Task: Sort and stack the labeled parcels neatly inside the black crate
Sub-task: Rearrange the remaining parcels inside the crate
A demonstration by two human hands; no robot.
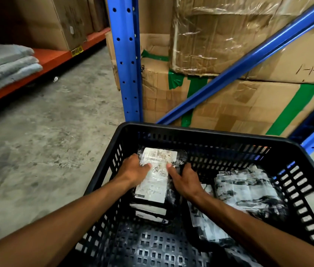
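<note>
A black slotted crate (206, 132) fills the lower right of the head view. Inside, at its left, lies a stack of black parcels with white labels; the top parcel (155, 182) has a barcode label at its far end. My left hand (133, 170) grips that parcel's left edge, thumb on top. On the parcel's right side rests my right hand (186, 181), its thumb on the label. A loose pile of clear-wrapped black and white parcels (248, 191) lies at the crate's right. More parcels (206, 228) lie under my right forearm.
A blue rack upright (126, 60) and a slanted brace (248, 56) stand just behind the crate, with taped cardboard boxes (229, 101) behind them. An orange shelf (42, 60) at left holds folded grey mats (3, 64) and boxes. Bare concrete floor (52, 132) lies to the left.
</note>
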